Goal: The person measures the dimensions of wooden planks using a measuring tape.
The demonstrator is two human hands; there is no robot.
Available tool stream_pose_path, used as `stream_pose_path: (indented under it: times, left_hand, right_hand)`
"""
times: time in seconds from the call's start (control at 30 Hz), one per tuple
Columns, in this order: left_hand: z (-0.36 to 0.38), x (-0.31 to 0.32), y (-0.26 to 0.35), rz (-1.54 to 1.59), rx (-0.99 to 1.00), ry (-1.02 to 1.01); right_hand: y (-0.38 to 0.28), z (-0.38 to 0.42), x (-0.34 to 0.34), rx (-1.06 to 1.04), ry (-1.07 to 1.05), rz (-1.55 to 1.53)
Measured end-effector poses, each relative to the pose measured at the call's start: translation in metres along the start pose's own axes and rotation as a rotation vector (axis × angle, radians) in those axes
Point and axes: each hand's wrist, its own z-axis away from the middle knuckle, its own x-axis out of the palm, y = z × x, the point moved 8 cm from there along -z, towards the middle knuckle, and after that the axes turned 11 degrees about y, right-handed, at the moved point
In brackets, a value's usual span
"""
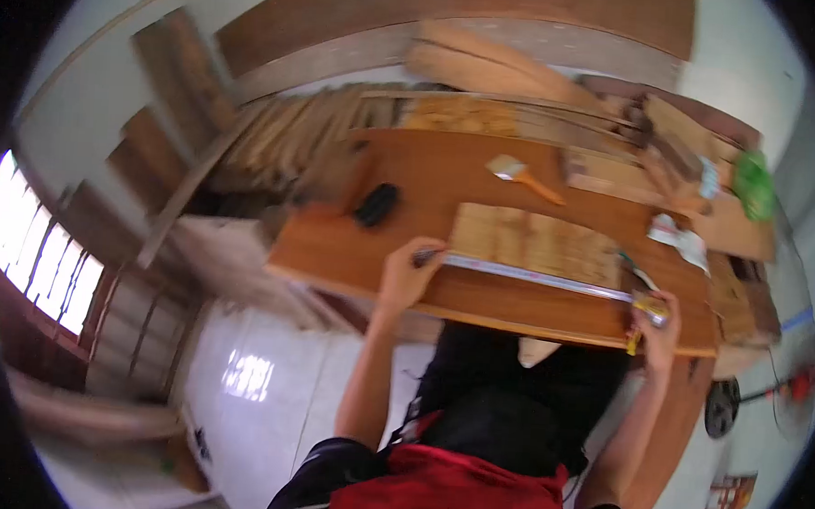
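Observation:
A light wooden board [535, 245] with visible grain lies on the brown table [420, 169] in front of me. Along its near edge stretches the pale blade of a tape measure [538, 277]. At the board's left corner, my left hand [410, 271] is closed on the blade's end; a small dark thing shows at its fingers, too blurred to name. My right hand [661, 331] is closed around the tape measure's yellowish case, just past the board's right end. A thin green-and-white item [639, 270] lies beside that end.
On the table are a brush [525, 179] with an orange handle, a black object [376, 205] and crumpled white paper [679, 241]. Wooden planks [299, 136] are stacked behind. More wood pieces and a green plastic bag [752, 185] lie right. A fan [793, 390] stands at far right.

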Motion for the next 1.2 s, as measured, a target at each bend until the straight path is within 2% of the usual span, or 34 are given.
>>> stream_pose_path:
  times: [0.17,0.27,0.4,0.53,0.67,0.87,1.2]
  left_hand:
    - [0.0,0.005,-0.014,0.054,-0.111,-0.028]
    - [-0.001,0.005,-0.009,0.028,-0.081,-0.013]
    - [-0.002,0.006,-0.02,0.034,-0.077,-0.005]
    - [-0.002,0.004,-0.004,-0.019,-0.045,-0.001]
    - [-0.001,0.005,-0.006,0.082,-0.083,-0.011]
    - [-0.002,0.004,-0.006,0.02,-0.045,-0.016]
    - [-0.001,0.005,-0.007,0.041,-0.102,-0.022]
  right_hand:
    - [0.004,-0.006,-0.001,-0.02,-0.043,-0.004]
    - [-0.002,-0.002,0.002,0.031,-0.037,-0.003]
    - [0.002,-0.004,0.0,0.034,-0.048,-0.019]
    - [0.004,-0.005,-0.002,0.007,-0.045,0.003]
    - [0.002,-0.004,-0.001,0.025,-0.045,-0.004]
    - [-0.002,-0.003,0.001,0.018,-0.058,-0.001]
    - [-0.003,-0.002,0.001,0.001,-0.057,-0.007]
